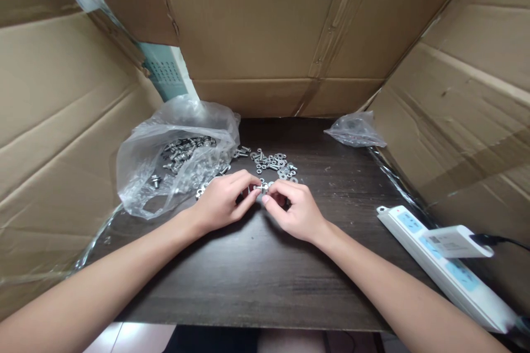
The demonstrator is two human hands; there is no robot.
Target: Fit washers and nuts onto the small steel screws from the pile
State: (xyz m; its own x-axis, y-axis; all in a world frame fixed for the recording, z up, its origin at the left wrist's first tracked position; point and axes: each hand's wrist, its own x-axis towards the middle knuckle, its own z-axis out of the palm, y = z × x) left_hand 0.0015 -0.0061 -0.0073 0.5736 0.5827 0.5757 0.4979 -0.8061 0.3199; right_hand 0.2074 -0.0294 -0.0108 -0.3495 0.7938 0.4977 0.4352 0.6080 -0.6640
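Note:
My left hand and my right hand meet above the middle of the dark wooden table. Both pinch a small metal screw with a nut between their fingertips. Just behind the hands lies a loose pile of screws, nuts and washers. To the left stands an open clear plastic bag with many more metal screws inside.
Cardboard walls close in the table at the left, back and right. A small crumpled plastic bag lies at the back right. A white power strip with a white adapter plugged in runs along the right edge.

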